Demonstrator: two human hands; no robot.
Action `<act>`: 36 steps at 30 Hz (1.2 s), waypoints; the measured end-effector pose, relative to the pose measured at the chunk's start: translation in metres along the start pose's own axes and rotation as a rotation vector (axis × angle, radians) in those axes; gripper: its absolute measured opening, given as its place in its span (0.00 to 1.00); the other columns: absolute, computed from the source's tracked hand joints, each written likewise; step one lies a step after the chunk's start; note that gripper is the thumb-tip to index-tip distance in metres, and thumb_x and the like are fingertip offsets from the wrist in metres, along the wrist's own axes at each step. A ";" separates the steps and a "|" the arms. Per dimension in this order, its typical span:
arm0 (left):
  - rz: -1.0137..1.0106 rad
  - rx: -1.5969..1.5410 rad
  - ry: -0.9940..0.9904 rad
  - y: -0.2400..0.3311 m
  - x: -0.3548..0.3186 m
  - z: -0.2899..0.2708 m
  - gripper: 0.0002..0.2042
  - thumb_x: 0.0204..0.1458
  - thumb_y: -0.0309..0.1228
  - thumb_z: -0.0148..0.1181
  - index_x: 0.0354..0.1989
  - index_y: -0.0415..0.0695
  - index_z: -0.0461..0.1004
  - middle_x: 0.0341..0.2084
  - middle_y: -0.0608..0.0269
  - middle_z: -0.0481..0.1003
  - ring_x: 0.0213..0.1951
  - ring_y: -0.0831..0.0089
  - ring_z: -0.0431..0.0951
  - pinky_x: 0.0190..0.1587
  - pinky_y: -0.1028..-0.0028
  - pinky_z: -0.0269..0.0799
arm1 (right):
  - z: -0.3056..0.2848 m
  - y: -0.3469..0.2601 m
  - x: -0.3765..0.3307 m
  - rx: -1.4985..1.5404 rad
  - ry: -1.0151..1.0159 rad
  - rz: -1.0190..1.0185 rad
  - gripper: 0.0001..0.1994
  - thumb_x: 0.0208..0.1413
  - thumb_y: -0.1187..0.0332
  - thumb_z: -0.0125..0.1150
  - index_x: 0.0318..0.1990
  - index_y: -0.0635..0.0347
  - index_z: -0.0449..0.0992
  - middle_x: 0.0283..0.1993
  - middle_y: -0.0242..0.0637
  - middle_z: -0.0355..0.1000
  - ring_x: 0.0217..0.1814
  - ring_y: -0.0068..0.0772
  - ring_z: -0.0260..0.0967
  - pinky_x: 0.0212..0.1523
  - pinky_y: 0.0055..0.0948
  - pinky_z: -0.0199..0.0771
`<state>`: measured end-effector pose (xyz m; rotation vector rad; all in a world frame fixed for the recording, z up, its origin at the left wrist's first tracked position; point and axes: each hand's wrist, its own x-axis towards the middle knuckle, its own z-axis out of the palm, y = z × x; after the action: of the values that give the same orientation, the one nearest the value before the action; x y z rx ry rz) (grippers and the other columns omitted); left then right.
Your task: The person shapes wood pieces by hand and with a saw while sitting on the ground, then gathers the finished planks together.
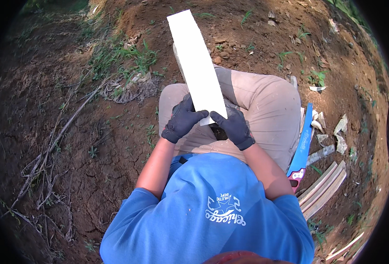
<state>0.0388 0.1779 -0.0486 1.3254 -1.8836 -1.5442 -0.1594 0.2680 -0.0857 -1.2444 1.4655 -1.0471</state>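
Both hands wear black gloves and grip the near end of a long, flat white board (pixel 199 66). Strong light washes out its surface, so I cannot tell its material. My left hand (pixel 184 119) closes on its left edge, with the thumb lying on top. On the right edge, my right hand (pixel 235 127) does the same, its thumb close to the other one. The board points away from me, tilted slightly left, above my crossed legs (pixel 260 94). The fingers beneath it are hidden.
At my right lies a handsaw (pixel 303 143) with a blue blade and a pink handle. Beside it are several pale wooden strips (pixel 324 187), a grey stick (pixel 321 155) and curled pale scraps (pixel 341 132). Dry twigs (pixel 56 141) and grass tufts (pixel 135 57) lie on the bare soil leftward.
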 end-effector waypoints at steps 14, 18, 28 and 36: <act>-0.043 0.125 -0.158 0.010 0.007 -0.019 0.32 0.57 0.39 0.71 0.67 0.37 0.72 0.57 0.49 0.81 0.59 0.59 0.81 0.64 0.60 0.74 | -0.007 -0.007 -0.001 -0.035 -0.064 0.064 0.24 0.66 0.53 0.69 0.61 0.60 0.81 0.54 0.47 0.84 0.56 0.45 0.82 0.60 0.41 0.77; -0.133 -0.096 -0.166 -0.006 0.005 -0.018 0.31 0.58 0.41 0.71 0.67 0.37 0.74 0.58 0.49 0.80 0.58 0.61 0.80 0.64 0.61 0.74 | 0.003 -0.003 -0.005 -0.347 -0.029 -0.030 0.29 0.67 0.43 0.63 0.64 0.54 0.79 0.52 0.45 0.84 0.54 0.50 0.82 0.60 0.44 0.75; -0.054 -1.210 0.195 -0.042 0.032 0.012 0.26 0.71 0.44 0.55 0.70 0.39 0.68 0.62 0.50 0.75 0.65 0.60 0.75 0.70 0.54 0.69 | 0.029 -0.005 -0.015 -0.849 0.205 -0.828 0.20 0.61 0.67 0.62 0.60 0.40 0.84 0.68 0.24 0.77 0.72 0.34 0.70 0.73 0.48 0.64; 0.002 -1.041 0.419 -0.062 0.045 0.016 0.21 0.67 0.32 0.61 0.65 0.35 0.71 0.55 0.54 0.79 0.56 0.64 0.80 0.63 0.64 0.75 | 0.015 -0.018 -0.016 -0.573 0.104 -0.623 0.26 0.59 0.54 0.73 0.64 0.47 0.80 0.69 0.35 0.75 0.75 0.43 0.68 0.71 0.53 0.65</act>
<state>0.0304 0.1521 -0.1222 0.9961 -0.6216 -1.6774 -0.1394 0.2806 -0.0702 -2.1801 1.5513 -1.1282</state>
